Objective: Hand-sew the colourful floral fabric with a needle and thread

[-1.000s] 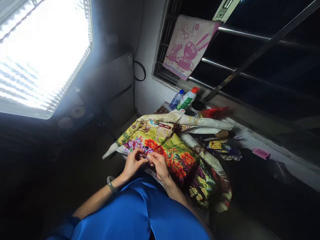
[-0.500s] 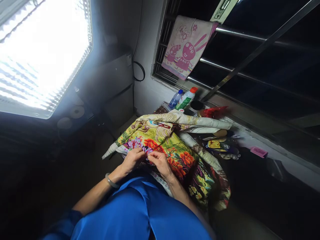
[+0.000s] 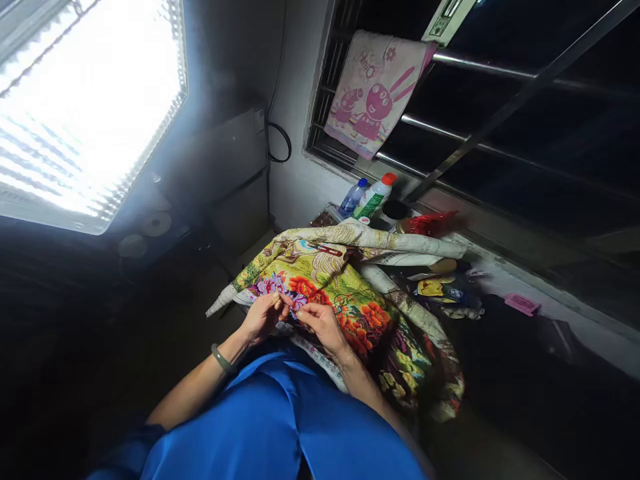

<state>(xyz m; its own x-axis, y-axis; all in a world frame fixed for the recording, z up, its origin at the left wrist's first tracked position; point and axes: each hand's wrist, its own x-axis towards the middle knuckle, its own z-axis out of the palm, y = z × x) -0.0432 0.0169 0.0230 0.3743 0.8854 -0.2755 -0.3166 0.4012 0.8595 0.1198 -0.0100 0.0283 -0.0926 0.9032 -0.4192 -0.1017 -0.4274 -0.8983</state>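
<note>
A large cross-stitch cloth [image 3: 350, 293] with orange, purple and yellow flowers on green lies bunched before me. My left hand [image 3: 265, 315] is over its near edge by the purple flowers, thumb and fingers pinched together. Just to the right, my right hand [image 3: 323, 327] also pinches, its fingertips at the cloth near the orange blossoms. Whatever sits between the fingertips of either hand is too small to make out. Farther back on the cloth rests a small red-handled tool [image 3: 327, 249], which looks like scissors. The cloth's far edge is rolled into a pale tube.
A bright lamp [image 3: 95, 107] hangs close at upper left. Behind the cloth stand a blue-capped bottle [image 3: 353, 199] and a red-capped bottle [image 3: 376, 195]. A pink towel [image 3: 375, 93] hangs on the window bars. A pink box [image 3: 522, 304] lies to the right.
My left hand has turned slightly and its fingertips have drawn a little apart from my right hand's. The right hand and the cloth stay nearly where they were.
</note>
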